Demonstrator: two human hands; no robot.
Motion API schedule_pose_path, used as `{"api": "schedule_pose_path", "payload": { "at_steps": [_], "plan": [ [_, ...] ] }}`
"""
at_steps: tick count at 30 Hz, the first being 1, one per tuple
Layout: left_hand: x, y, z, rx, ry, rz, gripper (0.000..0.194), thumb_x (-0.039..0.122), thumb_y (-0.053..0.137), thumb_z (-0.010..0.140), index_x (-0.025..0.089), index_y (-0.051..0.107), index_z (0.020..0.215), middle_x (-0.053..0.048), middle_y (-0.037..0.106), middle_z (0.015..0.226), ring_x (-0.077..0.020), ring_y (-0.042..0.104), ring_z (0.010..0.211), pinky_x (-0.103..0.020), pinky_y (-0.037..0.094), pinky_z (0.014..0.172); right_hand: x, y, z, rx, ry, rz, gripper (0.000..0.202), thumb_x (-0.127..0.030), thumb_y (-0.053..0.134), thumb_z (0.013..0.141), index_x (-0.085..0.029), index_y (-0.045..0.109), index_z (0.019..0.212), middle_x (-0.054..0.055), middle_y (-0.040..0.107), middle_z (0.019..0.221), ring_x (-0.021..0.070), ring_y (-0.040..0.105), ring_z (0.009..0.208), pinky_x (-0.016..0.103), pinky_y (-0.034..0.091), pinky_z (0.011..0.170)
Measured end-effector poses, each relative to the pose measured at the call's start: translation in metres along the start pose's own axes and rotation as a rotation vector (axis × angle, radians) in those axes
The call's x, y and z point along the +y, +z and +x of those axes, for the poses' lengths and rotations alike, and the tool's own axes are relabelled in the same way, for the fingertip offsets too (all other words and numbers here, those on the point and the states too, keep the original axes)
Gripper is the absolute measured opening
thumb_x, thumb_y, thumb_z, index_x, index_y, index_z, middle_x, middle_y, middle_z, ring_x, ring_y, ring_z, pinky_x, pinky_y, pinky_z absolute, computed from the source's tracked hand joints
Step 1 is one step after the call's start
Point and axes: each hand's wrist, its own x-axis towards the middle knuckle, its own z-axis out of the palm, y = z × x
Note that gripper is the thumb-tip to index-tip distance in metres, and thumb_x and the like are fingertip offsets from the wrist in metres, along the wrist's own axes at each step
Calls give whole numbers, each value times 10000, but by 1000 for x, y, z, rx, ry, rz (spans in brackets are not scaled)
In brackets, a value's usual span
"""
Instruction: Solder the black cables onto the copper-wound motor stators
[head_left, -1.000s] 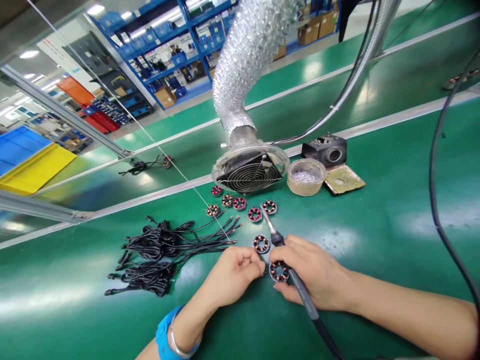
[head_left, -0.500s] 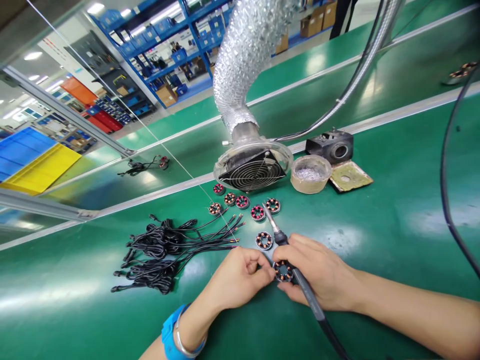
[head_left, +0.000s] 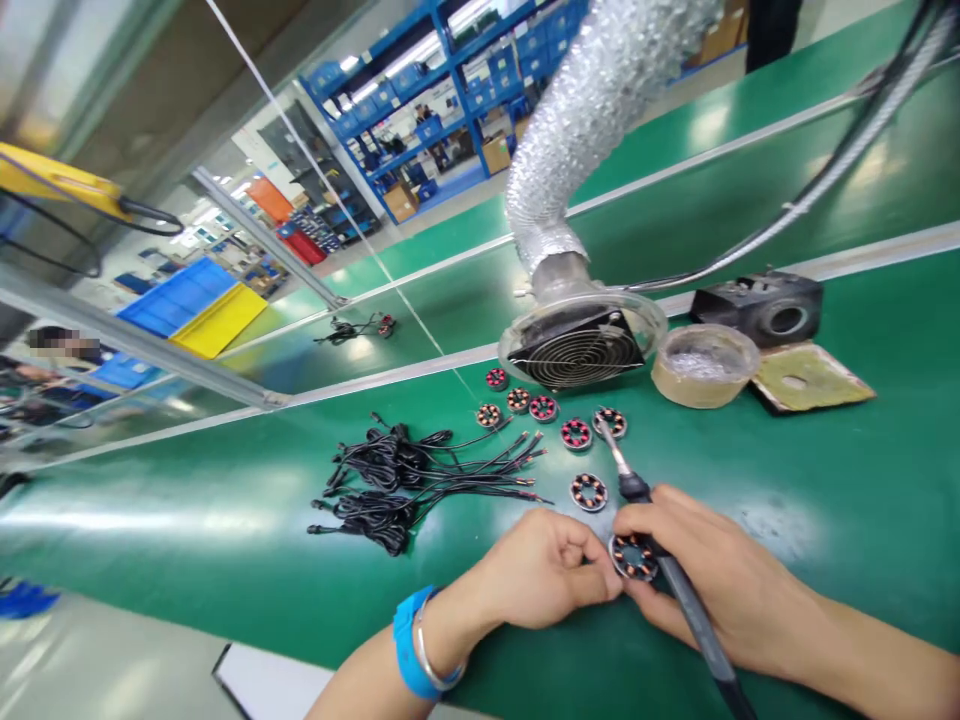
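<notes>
Both hands close on one coil ring (head_left: 634, 557), our left hand (head_left: 544, 570) pinching its edge, our right hand (head_left: 720, 590) gripping the soldering iron (head_left: 679, 580); next, we judge, tip meets terminal.

The single head-worn camera looks forward and steeply down, tilted sideways, from close above the left hand (head_left: 544, 570) and right hand (head_left: 720, 585) on the green bench (head_left: 225, 560), with factory shelving (head_left: 450, 110) far behind.
</notes>
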Motion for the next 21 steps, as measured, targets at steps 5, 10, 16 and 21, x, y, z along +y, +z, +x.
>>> {"api": "schedule_pose_path", "payload": {
  "at_steps": [5,10,16,21],
  "plan": [
    [24,-42,-36,150,80,522,181,325,619,856,192,736,821,50,518,523,-85,395,467,-223,282,496,12,0,-8,16,4,-57,338,-199,605,818,-221,512,1143,53,567,853,198,553,722,305,502,605],
    [7,-88,-72,594,-91,1073,191,266,559,891,250,746,853,-23,734,746,-213,666,720,-283,412,666,16,1,-7,47,-31,-61,329,-243,615,825,-216,530,1141,56,582,821,203,579,687,309,522,568],
    [-41,-88,-66,791,-176,1074,211,312,575,913,262,725,1053,-32,776,941,-246,715,843,-313,480,744,13,0,-5,30,-15,-76,324,-257,610,832,-214,530,1142,47,579,809,194,589,674,301,528,569],
    [-51,-73,-44,801,-62,999,228,355,547,949,277,699,1100,7,762,1054,-182,706,926,-256,475,820,10,-3,-5,-14,10,-86,335,-252,591,845,-206,501,1164,54,584,859,201,590,733,318,527,625]
  ]
}}
